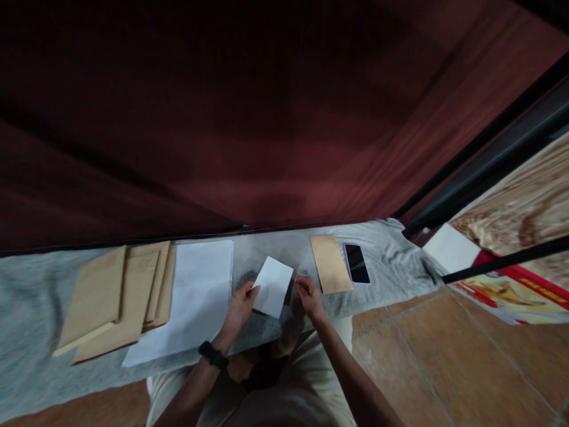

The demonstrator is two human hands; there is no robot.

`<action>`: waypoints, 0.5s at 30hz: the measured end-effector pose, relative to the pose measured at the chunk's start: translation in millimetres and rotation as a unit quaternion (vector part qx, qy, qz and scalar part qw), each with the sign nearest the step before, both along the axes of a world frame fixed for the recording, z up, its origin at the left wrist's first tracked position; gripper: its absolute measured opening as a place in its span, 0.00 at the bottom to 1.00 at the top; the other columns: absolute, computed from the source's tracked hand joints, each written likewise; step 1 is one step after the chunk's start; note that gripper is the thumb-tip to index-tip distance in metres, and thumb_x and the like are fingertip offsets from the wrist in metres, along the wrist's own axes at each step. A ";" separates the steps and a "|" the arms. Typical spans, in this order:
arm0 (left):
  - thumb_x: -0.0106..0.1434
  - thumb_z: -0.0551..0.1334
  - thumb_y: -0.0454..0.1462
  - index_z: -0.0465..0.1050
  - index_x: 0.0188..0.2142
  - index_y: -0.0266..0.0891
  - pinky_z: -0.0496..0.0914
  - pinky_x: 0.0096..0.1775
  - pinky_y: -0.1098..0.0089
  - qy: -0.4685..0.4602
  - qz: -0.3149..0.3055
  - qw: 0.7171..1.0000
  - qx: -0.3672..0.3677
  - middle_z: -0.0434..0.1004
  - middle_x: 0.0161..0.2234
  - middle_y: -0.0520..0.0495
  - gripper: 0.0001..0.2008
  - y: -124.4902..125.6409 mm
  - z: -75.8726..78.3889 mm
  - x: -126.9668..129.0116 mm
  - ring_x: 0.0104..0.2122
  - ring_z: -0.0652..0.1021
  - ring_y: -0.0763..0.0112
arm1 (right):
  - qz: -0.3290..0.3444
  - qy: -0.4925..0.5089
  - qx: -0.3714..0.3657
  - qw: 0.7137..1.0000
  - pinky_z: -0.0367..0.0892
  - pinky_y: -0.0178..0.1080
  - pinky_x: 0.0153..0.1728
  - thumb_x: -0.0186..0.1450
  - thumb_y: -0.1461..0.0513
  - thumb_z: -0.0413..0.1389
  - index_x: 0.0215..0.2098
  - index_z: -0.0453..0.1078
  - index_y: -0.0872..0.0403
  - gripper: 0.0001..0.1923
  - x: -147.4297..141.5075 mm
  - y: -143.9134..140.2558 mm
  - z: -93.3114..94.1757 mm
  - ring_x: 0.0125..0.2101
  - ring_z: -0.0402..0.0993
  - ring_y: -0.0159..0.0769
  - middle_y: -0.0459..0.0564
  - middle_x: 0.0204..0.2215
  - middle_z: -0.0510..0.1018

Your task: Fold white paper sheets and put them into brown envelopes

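Left hand [240, 303] pinches the folded white paper [274, 286] by its left edge just above the grey cloth [275, 252], right hand [307, 295] fingers curled empty beside it, so I'd square the corners before creasing.

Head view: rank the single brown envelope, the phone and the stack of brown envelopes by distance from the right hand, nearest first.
From the right hand:
1. Single brown envelope, just to its right.
2. Phone, right of that envelope.
3. Stack of brown envelopes, far left, beyond the white sheets.
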State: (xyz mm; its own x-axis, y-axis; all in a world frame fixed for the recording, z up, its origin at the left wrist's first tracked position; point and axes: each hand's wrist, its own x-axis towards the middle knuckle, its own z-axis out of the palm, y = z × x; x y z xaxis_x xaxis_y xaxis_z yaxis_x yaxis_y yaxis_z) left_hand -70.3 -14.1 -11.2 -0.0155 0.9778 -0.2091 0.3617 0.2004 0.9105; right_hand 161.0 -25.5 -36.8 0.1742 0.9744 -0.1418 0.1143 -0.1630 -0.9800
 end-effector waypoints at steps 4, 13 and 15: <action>0.55 0.60 0.51 0.76 0.29 0.41 0.69 0.31 0.66 -0.018 -0.034 0.999 -0.018 0.77 0.25 0.49 0.16 13.4 -5.6 -2.8 0.28 0.76 0.63 | 0.057 -0.169 0.155 0.972 0.73 0.45 0.52 0.71 0.60 0.48 0.51 0.74 0.53 0.16 -3.3 -2.9 15.1 0.49 0.78 0.42 0.55 0.48 0.81; 0.52 0.65 0.48 0.76 0.43 0.40 0.71 0.32 0.66 -0.019 0.053 0.998 0.009 0.78 0.29 0.49 0.22 43.4 -19.8 4.1 0.31 0.78 0.64 | 0.245 -0.440 0.235 0.831 0.60 0.52 0.66 0.72 0.61 0.53 0.67 0.63 0.57 0.26 -39.3 -2.7 3.8 0.67 0.59 0.46 0.57 0.67 0.65; 0.53 0.65 0.48 0.73 0.50 0.38 0.72 0.33 0.65 -0.025 0.075 0.997 0.011 0.78 0.32 0.47 0.27 37.3 -21.1 6.8 0.32 0.79 0.63 | 0.243 -0.454 0.239 0.823 0.60 0.53 0.66 0.73 0.61 0.52 0.68 0.60 0.58 0.27 -39.6 -2.6 -2.0 0.67 0.58 0.47 0.59 0.67 0.63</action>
